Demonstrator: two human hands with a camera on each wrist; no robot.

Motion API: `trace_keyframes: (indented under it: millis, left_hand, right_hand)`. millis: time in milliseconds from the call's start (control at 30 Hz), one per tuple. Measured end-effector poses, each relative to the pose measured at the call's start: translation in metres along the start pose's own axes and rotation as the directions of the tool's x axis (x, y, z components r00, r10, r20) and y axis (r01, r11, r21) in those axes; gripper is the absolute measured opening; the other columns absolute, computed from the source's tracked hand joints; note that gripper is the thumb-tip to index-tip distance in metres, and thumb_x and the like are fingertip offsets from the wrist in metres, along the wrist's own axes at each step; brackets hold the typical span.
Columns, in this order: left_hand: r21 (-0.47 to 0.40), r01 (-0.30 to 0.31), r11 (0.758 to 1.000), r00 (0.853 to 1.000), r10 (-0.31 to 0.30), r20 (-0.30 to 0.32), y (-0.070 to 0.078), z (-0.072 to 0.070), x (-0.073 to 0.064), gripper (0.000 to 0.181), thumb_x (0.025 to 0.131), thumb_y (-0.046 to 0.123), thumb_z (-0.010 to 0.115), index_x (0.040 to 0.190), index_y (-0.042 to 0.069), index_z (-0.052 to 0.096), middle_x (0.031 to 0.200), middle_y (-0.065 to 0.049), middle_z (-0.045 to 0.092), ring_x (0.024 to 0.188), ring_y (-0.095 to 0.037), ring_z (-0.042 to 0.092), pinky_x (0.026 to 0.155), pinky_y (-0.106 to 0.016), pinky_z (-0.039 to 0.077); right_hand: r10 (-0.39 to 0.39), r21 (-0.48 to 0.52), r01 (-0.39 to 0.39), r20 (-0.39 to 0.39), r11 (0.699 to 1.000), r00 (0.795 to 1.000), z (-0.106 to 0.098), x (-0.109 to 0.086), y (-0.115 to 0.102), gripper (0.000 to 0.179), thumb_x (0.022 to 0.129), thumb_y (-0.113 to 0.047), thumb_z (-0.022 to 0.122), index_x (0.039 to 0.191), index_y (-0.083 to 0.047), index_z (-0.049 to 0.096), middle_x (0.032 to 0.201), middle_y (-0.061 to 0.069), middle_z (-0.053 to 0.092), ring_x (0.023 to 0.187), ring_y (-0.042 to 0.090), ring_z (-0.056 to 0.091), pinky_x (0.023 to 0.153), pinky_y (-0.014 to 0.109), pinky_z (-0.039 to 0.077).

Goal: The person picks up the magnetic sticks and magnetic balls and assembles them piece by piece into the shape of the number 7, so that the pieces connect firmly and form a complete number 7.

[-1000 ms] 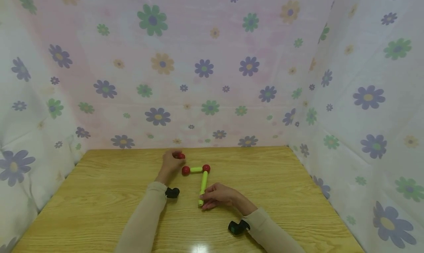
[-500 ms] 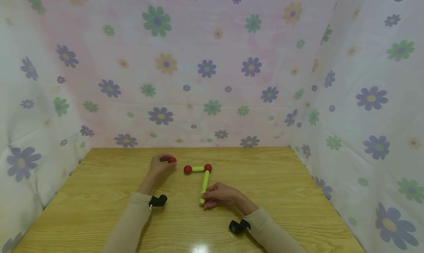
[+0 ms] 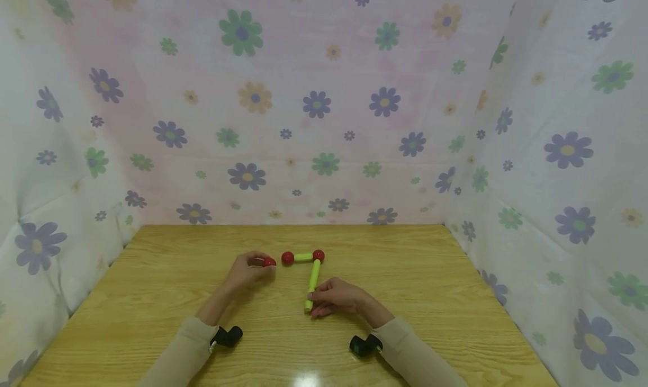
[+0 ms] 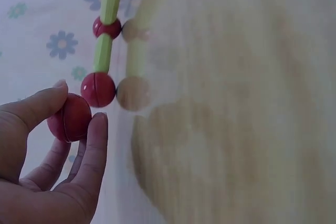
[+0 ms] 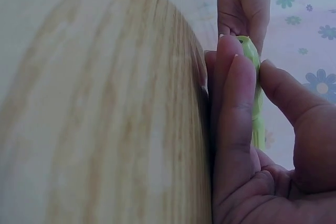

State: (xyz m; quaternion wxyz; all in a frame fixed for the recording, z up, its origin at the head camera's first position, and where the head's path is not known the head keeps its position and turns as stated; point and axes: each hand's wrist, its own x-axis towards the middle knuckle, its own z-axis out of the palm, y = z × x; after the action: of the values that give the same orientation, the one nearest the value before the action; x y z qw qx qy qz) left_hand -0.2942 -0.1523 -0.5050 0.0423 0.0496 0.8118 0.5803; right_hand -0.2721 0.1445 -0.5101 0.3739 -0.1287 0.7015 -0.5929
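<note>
My left hand (image 3: 246, 270) pinches a red ball (image 4: 73, 118) between thumb and fingertips, with a seam line round it. Just right of it on the table, an end ball (image 3: 287, 258), also red, joins a short yellow-green stick (image 3: 303, 257). That stick runs to a red corner ball (image 3: 318, 255), from which a longer yellow-green stick (image 3: 314, 275) extends towards me. Near this stick's free end, my right hand (image 3: 344, 298) holds it between thumb and fingers. In the left wrist view the held ball is close below the end ball.
A wooden table (image 3: 415, 286) with a glossy top lies beneath everything. Flower-printed cloth (image 3: 324, 122) hangs behind it and along both sides. Each wrist wears a small black camera (image 3: 365, 346) over a beige sleeve.
With the red ball in its fingers, my left hand has come nearer from the table's back, first drifting left, then slightly right. My right hand and the joined sticks stay put.
</note>
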Motion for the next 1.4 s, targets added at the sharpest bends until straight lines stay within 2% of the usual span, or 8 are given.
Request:
trace_keyframes:
  millis: [167,400,467,633,733,1000,1167,1400]
  left_hand:
    - [-0.051,0.012,0.999,0.999,-0.01,0.036,-0.002,0.006,-0.014,0.041,0.09,0.01,0.081,0.125,-0.004,0.064,0.119,-0.02,0.07,0.11,-0.03,0.068,0.081,-0.031,0.056]
    - [-0.134,0.041,0.99,0.998,-0.034,0.053,0.0,0.017,-0.031,0.041,0.089,0.009,0.081,0.123,-0.004,0.063,0.116,-0.017,0.072,0.102,-0.02,0.069,0.08,-0.026,0.055]
    - [-0.143,0.03,0.989,0.998,-0.022,0.06,0.001,0.02,-0.033,0.041,0.089,0.01,0.081,0.123,-0.006,0.063,0.115,-0.017,0.072,0.1,-0.018,0.07,0.08,-0.027,0.056]
    - [-0.142,0.014,0.99,0.996,-0.002,0.085,0.005,0.025,-0.037,0.042,0.091,0.015,0.081,0.122,-0.007,0.064,0.11,-0.013,0.074,0.096,-0.017,0.071,0.079,-0.028,0.058]
    - [-0.151,0.028,0.988,0.996,-0.015,0.083,0.007,0.027,-0.039,0.041,0.09,0.014,0.082,0.121,-0.006,0.065,0.109,-0.012,0.074,0.095,-0.017,0.07,0.079,-0.028,0.058]
    - [-0.195,0.061,0.979,0.996,-0.046,0.079,0.006,0.035,-0.044,0.048,0.087,0.007,0.082,0.127,-0.008,0.059,0.12,-0.021,0.071,0.107,-0.024,0.07,0.084,-0.03,0.057]
    - [-0.225,0.087,0.97,0.995,-0.076,0.058,0.005,0.046,-0.044,0.05,0.084,0.006,0.084,0.126,-0.008,0.06,0.116,-0.018,0.072,0.099,-0.019,0.069,0.079,-0.028,0.056]
    - [-0.151,0.058,0.987,0.995,-0.045,0.094,0.006,0.06,-0.047,0.046,0.084,0.004,0.083,0.123,-0.008,0.061,0.114,-0.018,0.069,0.093,-0.019,0.068,0.082,-0.032,0.056]
  right_hand:
    - [0.01,-0.012,-0.011,-0.021,1.0,1.0,0.002,0.002,-0.002,0.023,0.105,-0.021,0.063,0.106,0.0,0.072,0.082,0.004,0.077,0.074,0.01,0.074,0.068,0.021,0.059]
    - [0.039,-0.029,-0.039,-0.021,0.999,0.999,0.005,0.003,-0.006,0.023,0.104,-0.023,0.065,0.101,-0.002,0.073,0.081,0.002,0.076,0.071,0.008,0.073,0.063,0.017,0.057]
    - [0.04,-0.035,-0.04,-0.02,0.999,0.999,0.005,0.005,-0.006,0.023,0.104,-0.023,0.065,0.1,-0.002,0.073,0.081,0.002,0.076,0.07,0.008,0.072,0.063,0.017,0.057]
    - [0.033,-0.052,-0.035,-0.033,0.998,0.999,0.004,0.012,-0.007,0.025,0.104,-0.023,0.064,0.102,0.0,0.074,0.081,0.002,0.076,0.07,0.007,0.072,0.064,0.019,0.057]
    - [0.029,-0.061,-0.032,-0.053,0.998,0.998,0.002,0.017,-0.009,0.026,0.105,-0.023,0.064,0.102,0.0,0.074,0.082,0.003,0.076,0.07,0.008,0.072,0.065,0.02,0.058]
    - [0.005,0.001,-0.005,-0.058,1.0,0.998,-0.003,0.03,-0.014,0.025,0.107,-0.019,0.059,0.108,0.003,0.071,0.085,0.004,0.076,0.074,0.007,0.072,0.069,0.021,0.059]
    - [-0.032,0.035,0.033,-0.053,0.999,0.998,-0.008,0.037,-0.014,0.028,0.108,-0.019,0.056,0.114,0.005,0.069,0.091,0.005,0.076,0.079,0.008,0.072,0.073,0.021,0.059]
    - [-0.034,0.039,0.037,-0.07,0.999,0.997,-0.011,0.042,-0.015,0.029,0.108,-0.021,0.056,0.116,0.004,0.069,0.092,0.005,0.073,0.08,0.009,0.072,0.073,0.021,0.058]
